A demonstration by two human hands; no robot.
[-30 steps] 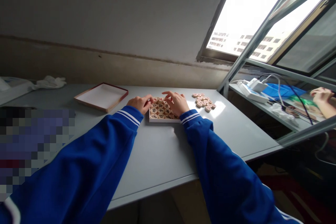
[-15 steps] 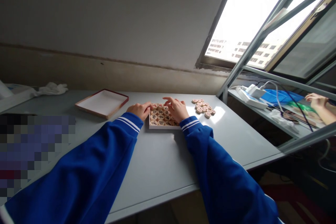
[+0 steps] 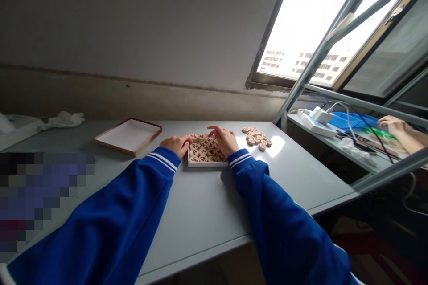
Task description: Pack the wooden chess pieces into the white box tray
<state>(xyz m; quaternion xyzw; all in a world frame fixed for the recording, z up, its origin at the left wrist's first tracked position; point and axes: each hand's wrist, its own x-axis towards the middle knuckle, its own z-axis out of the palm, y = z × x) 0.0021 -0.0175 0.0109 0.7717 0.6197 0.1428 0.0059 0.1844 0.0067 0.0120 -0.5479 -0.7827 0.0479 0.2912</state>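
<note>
A shallow box [image 3: 204, 164] stands on the grey table, filled with rows of round wooden Chinese chess pieces [image 3: 203, 152] bearing black and red characters. At its left side, my left hand [image 3: 176, 144] grips the edge with fingers and thumb close together. Over the right part of the box is my right hand [image 3: 225, 140], its fingers apart and the index finger stretched to the left above the back row. It covers some pieces, and its lower fingers are partly hidden. Loose chess pieces [image 3: 257, 137] lie in a cluster on the table to the right.
The box's lid [image 3: 129, 136] lies upturned at the back left. Beyond a metal frame post [image 3: 284, 120], a side desk carries a power strip [image 3: 316, 124] and cables, with another person's hand [image 3: 393, 124] there. A white glove-like cloth [image 3: 66, 119] lies far left.
The view has shifted slightly. My hands stay at the box in nearly the same pose. The other person's hand at the right has come a little further into view.
</note>
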